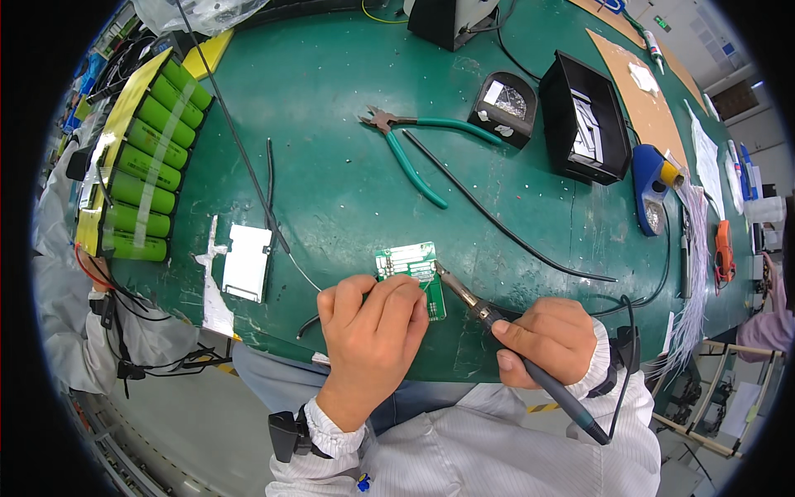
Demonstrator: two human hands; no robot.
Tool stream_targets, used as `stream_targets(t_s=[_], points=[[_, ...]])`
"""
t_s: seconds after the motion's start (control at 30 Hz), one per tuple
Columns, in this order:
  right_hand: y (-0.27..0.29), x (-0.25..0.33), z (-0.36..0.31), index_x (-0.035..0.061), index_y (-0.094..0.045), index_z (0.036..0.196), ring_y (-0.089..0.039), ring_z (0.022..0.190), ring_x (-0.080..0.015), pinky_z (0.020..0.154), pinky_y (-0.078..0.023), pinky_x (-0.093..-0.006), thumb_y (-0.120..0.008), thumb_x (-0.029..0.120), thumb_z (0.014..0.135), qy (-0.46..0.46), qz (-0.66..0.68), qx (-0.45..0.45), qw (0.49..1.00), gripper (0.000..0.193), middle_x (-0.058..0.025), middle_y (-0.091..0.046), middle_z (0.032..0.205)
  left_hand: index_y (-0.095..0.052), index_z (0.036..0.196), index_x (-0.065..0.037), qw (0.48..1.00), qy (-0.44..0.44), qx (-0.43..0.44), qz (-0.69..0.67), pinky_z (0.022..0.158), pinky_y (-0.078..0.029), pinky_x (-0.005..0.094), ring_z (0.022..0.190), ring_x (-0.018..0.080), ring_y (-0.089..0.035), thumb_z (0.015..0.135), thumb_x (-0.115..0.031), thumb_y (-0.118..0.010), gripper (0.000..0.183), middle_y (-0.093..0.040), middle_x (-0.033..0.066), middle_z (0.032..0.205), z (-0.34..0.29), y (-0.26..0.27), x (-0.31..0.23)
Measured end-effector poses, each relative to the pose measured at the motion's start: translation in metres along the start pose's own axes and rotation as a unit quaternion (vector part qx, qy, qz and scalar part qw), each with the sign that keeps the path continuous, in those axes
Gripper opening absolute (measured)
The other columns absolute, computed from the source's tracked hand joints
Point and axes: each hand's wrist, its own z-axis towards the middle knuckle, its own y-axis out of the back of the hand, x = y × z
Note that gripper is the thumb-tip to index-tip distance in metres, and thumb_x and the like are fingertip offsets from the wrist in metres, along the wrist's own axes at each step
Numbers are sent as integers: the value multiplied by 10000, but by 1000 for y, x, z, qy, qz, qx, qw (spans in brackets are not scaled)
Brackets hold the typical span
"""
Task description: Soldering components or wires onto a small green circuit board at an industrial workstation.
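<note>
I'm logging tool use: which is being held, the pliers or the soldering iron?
The soldering iron, gripped in the right hand; the green-handled pliers lie on the table.

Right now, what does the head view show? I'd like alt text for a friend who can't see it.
A person's right hand holds a soldering iron, its tip at a green circuit board, with the left hand at the board's near-left side. Diagonal cutters with green handles lie beyond on the green workbench; green cylindrical cells stand in a pack at left.
</note>
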Motion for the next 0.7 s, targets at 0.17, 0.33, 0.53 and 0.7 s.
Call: stream_targets(t_s=[0.17, 0.33, 0.53, 0.7], points=[[0, 1, 0, -113, -731, 1040, -594, 496, -220, 427, -466, -335, -801, 33, 803, -1, 1, -2, 1000, 287, -101, -615, 676, -692, 999, -127, 1000, 1, 6, 1, 864, -395, 385, 937, 217, -609, 786, -52, -843, 271, -771, -33, 1045, 1, 2, -1], [0, 0, -2, -115, -730, 1047, -579, 490, -216, 427, -459, -338, -799, 42, 812, 5, 3, -2, 1000, 290, -99, -607, 674, -692, 998, -127, 1000, 4, 1, -4, 867, -399, 388, 938, 219, -609, 788, -46, -839, 269, -769, -29, 1040, 1, 2, -1], [-1, -1, -2, -117, -731, 1043, -577, 488, -214, 422, -455, -337, -794, 47, 824, 4, -1, -9, 1000, 281, -100, -605, 672, -691, 999, -121, 1000, 0, -1, -3, 867, -407, 393, 925, 225, -611, 783, -38, -840, 274, -767, -20, 1025, 2, 0, 0], [-2, -1, -3, -117, -734, 1035, -581, 489, -214, 421, -455, -336, -797, 48, 821, 4, -1, -10, 1000, 278, -101, -606, 670, -693, 991, -118, 1000, -4, -3, -1, 872, -414, 398, 919, 228, -611, 778, -33, -839, 272, -766, -16, 1017, 2, -1, 1]])
